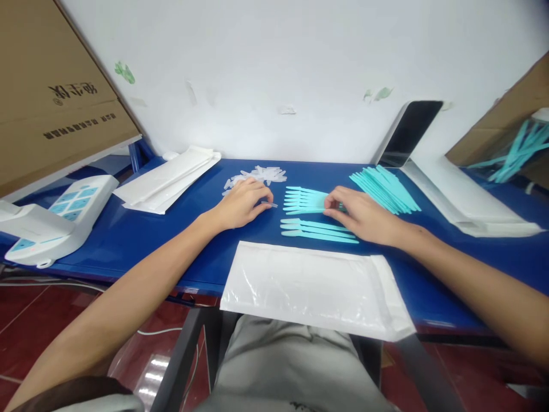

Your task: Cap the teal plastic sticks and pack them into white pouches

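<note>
My left hand [245, 203] pinches a small translucent plastic cap [270, 204] between thumb and fingers. Just behind it lies a loose pile of similar caps [262, 174]. The fingertips of my right hand [355, 213] close on the right end of a slim teal stick, like an eyebrow razor, in a row of teal razors [304, 200]; the fingers partly hide the row's ends. Nearer to me, several more razors [317, 230] lie side by side, their left tips paler. A thicker bundle of teal razors [386, 189] rests behind my right hand.
A white padded envelope [309, 286] overhangs the blue table's front edge. More white envelopes [167, 177] lie at left, beside a white device with blue panels [64, 217]. At right are a phone-like black panel [412, 134], a long white package [467, 200] and bagged teal sticks [521, 151].
</note>
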Demonstrator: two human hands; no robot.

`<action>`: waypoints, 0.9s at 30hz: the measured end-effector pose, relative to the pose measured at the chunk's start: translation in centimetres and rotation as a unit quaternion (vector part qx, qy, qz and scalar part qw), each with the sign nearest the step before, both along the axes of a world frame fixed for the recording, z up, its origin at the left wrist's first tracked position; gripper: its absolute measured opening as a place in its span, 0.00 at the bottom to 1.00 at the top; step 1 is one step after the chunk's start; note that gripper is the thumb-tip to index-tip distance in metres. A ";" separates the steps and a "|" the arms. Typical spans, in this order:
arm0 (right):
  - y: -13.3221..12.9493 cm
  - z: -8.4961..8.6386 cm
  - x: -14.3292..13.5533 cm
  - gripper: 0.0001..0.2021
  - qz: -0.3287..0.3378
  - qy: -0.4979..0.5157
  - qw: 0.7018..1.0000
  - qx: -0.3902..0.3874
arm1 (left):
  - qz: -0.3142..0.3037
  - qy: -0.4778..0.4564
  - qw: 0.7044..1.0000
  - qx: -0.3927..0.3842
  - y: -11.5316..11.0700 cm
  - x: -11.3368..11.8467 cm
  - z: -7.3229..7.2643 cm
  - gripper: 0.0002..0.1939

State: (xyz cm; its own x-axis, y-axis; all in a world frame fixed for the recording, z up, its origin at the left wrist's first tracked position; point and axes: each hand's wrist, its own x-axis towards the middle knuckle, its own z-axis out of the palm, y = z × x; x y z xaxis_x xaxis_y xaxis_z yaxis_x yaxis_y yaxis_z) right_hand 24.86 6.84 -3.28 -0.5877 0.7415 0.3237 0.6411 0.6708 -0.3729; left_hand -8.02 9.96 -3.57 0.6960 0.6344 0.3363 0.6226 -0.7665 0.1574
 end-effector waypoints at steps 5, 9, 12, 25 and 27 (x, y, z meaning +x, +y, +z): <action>-0.5 0.1 -0.3 0.08 -0.006 0.018 0.999 0.035 | -0.018 -0.052 0.997 0.044 -0.3 0.3 0.1 0.07; -0.7 0.0 -0.6 0.12 -0.002 0.016 0.999 0.050 | -0.042 -0.142 0.982 0.119 -0.5 0.8 -0.1 0.08; -0.8 0.0 -0.7 0.15 0.009 0.015 0.998 0.061 | -0.043 -0.198 0.968 0.149 -0.9 1.3 -0.1 0.08; -1.5 0.6 -1.4 0.15 -0.008 0.048 0.991 0.123 | -0.105 -0.243 0.951 0.159 -1.2 2.0 -0.1 0.08; -1.6 0.6 -1.4 0.14 -0.019 0.048 0.989 0.137 | -0.101 -0.246 0.951 0.160 -1.3 2.1 -0.1 0.08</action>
State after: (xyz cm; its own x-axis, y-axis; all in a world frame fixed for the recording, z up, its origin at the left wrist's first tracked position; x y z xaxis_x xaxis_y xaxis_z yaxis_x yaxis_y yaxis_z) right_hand 23.47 5.28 -2.70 -0.5182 0.6390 0.5684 0.6376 0.7317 -0.2412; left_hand -5.94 8.67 -3.71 0.5020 0.3137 0.8060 0.3686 -0.9206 0.1287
